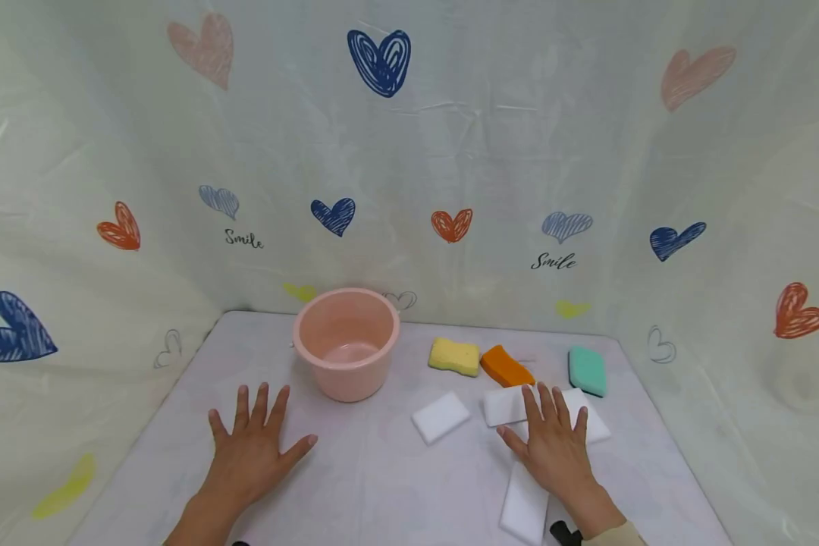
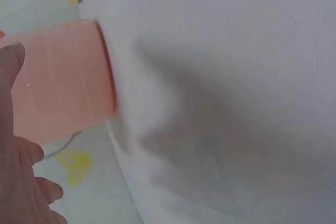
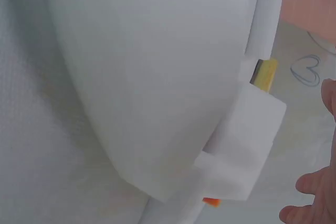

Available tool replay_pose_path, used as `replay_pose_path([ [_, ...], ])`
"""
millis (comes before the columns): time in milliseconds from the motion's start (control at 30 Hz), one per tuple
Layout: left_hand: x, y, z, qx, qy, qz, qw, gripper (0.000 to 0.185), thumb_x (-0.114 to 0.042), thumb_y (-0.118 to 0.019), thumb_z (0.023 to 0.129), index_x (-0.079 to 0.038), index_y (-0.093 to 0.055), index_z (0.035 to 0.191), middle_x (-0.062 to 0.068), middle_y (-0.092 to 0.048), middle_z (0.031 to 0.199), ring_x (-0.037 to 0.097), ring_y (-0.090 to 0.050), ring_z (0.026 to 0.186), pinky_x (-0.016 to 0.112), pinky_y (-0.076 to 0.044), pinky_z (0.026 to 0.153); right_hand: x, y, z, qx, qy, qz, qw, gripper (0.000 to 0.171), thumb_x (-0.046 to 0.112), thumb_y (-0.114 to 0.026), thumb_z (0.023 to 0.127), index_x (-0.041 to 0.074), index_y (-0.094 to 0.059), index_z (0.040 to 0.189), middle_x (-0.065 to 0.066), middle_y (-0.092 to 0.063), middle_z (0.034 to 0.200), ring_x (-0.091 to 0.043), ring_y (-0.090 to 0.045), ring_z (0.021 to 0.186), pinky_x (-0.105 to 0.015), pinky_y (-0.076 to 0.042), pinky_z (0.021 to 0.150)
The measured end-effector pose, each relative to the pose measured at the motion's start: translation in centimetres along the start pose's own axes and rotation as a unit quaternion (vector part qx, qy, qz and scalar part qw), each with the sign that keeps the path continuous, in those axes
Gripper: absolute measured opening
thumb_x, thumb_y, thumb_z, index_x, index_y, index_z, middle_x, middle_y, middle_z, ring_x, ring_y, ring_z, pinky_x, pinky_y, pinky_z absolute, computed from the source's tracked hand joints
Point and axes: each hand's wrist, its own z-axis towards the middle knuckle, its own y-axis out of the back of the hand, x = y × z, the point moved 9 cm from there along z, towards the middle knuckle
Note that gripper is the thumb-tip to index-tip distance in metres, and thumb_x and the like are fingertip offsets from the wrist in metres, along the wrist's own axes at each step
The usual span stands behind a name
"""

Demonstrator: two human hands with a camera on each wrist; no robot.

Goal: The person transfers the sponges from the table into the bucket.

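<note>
Heart-printed sheeting (image 1: 491, 152) hangs behind a white table (image 1: 375, 485). A pink bucket (image 1: 350, 379) stands upright thereon, just beyond and to the right of the left hand's (image 1: 249, 459) fingertips, apart from them. That hand's fingers are straight and spread, holding nothing. The right hand (image 1: 554, 451) is likewise spread and grips nothing; its fingers overlie white blocks (image 1: 505, 407), contact undetermined. One further white block (image 1: 440, 418) lies left of its thumb, well apart. Beyond its fingertips lie yellow (image 1: 454, 356), orange (image 1: 507, 367) and teal sponges (image 1: 588, 370).
</note>
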Motion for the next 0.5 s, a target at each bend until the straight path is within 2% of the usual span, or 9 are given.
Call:
replay_pose_path([
  [133,0.2,0.9,0.5,-0.008,0.004,0.000,1.0000,0.104,-0.079,-0.053,0.095,-0.003,-0.034,0.164,0.035,-0.025,0.167,0.061,-0.013,0.155,0.091,-0.001,0.111,1.2,0.4,0.7,-0.005,0.010,0.014,1.000,0.095,0.065,-0.063,0.098,0.001,-0.037,0.162,-0.029,-0.032,0.167,-0.049,-0.020,0.158,-0.084,-0.005,0.119],
  [233,0.3,2.5,1.3,-0.026,0.001,-0.002,0.9997,0.101,-0.076,-0.050,0.099,0.000,-0.032,0.164,0.036,-0.027,0.166,0.061,-0.014,0.155,0.090,-0.002,0.112,3.0,0.9,1.5,-0.018,0.030,0.026,0.999,0.093,0.062,-0.064,0.098,-0.001,-0.037,0.161,-0.029,-0.034,0.167,-0.048,-0.022,0.158,-0.083,-0.007,0.119],
  [367,0.0,5.3,3.0,-0.059,-0.008,-0.007,0.9982,0.092,-0.064,-0.049,0.105,0.004,-0.029,0.163,0.037,-0.028,0.165,0.059,-0.016,0.156,0.088,-0.002,0.115,6.1,1.8,3.0,-0.036,0.069,0.039,0.996,0.092,0.059,-0.066,0.099,-0.001,-0.035,0.161,-0.026,-0.034,0.167,-0.046,-0.025,0.159,-0.082,-0.010,0.120],
  [500,-0.7,7.2,5.0,-0.068,-0.007,-0.010,0.9976,0.085,-0.054,-0.047,0.109,0.008,-0.026,0.162,0.038,-0.027,0.165,0.057,-0.014,0.157,0.085,0.000,0.118,9.8,2.5,4.9,-0.031,0.105,0.034,0.993,0.092,0.060,-0.061,0.101,0.000,-0.032,0.164,-0.023,-0.033,0.170,-0.042,-0.023,0.161,-0.077,-0.014,0.123],
])
